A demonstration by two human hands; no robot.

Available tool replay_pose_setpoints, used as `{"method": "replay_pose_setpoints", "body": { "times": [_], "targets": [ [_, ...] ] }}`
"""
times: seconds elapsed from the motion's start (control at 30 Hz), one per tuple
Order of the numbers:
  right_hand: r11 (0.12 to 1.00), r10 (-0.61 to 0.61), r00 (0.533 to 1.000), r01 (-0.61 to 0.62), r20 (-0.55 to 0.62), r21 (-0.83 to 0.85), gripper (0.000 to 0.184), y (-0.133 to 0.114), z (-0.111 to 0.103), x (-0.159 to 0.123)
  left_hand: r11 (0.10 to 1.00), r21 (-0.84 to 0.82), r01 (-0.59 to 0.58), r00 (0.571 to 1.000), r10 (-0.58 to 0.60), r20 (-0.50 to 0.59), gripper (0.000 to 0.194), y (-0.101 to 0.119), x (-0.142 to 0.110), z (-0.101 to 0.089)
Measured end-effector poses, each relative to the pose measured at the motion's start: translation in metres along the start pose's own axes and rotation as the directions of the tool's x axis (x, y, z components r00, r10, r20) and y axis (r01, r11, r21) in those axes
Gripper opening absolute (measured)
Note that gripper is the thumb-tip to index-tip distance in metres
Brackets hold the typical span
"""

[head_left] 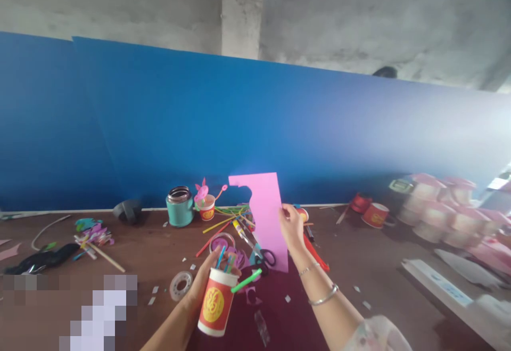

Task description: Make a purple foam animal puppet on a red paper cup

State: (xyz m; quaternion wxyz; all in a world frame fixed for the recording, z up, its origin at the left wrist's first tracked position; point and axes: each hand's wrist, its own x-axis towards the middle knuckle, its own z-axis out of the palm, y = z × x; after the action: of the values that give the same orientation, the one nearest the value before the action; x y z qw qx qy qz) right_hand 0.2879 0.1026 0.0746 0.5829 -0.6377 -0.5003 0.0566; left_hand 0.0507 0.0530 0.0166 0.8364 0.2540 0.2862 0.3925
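My left hand [204,275] is closed around the far side of a red and white paper cup [215,308], which tilts a little. Thin blue and green sticks show at the cup's mouth, and a bright green stick [246,280] juts out from its right side. Between thumb and fingers, my right hand [292,226] pinches the right edge of a pink sheet of paper [265,207], raised upright with a curved cut in its left side. Black-handled scissors [265,259] lie by the sheet's lower end. Behind my left hand are purple scraps [238,259].
A teal jar [179,206] and a decorated paper cup [207,208] stand along the blue partition [179,127]. A tape roll [181,285] lies left of my left hand. Pink-topped cups [435,215] are grouped at right. Small scraps dot the brown table [151,255].
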Motion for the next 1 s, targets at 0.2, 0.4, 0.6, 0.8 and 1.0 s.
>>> {"method": "replay_pose_setpoints", "body": {
  "times": [0.2, 0.4, 0.6, 0.8, 1.0],
  "targets": [
    [0.955, -0.291, 0.947, 0.295, -0.137, 0.015, 0.017, -0.042, -0.038, -0.001, 0.999, 0.012, -0.050, 0.977, 0.047, 0.207, 0.039, 0.017, -0.009, 0.002],
    [0.739, -0.652, 0.718, 0.674, 0.242, -0.009, 0.017, -0.055, -0.067, -0.064, 0.992, 0.004, -0.125, 0.764, 0.094, 0.638, 0.044, 0.048, -0.043, 0.005],
    [0.547, -0.703, 0.390, 0.831, 0.595, 0.102, 0.019, -0.023, -0.074, -0.138, 0.975, 0.002, -0.222, 0.677, 0.152, 0.720, 0.047, 0.066, -0.080, 0.012],
    [0.325, -0.722, 0.203, 0.944, 0.661, 0.065, 0.021, 0.014, -0.059, -0.170, 0.987, 0.078, -0.141, 0.954, 0.114, 0.277, 0.035, 0.066, -0.058, 0.033],
    [0.448, -0.429, 0.403, 0.872, 0.809, -0.197, 0.012, 0.024, -0.054, -0.171, 0.999, 0.009, 0.033, 0.989, -0.032, -0.143, 0.031, 0.020, -0.026, 0.044]
  ]
}}
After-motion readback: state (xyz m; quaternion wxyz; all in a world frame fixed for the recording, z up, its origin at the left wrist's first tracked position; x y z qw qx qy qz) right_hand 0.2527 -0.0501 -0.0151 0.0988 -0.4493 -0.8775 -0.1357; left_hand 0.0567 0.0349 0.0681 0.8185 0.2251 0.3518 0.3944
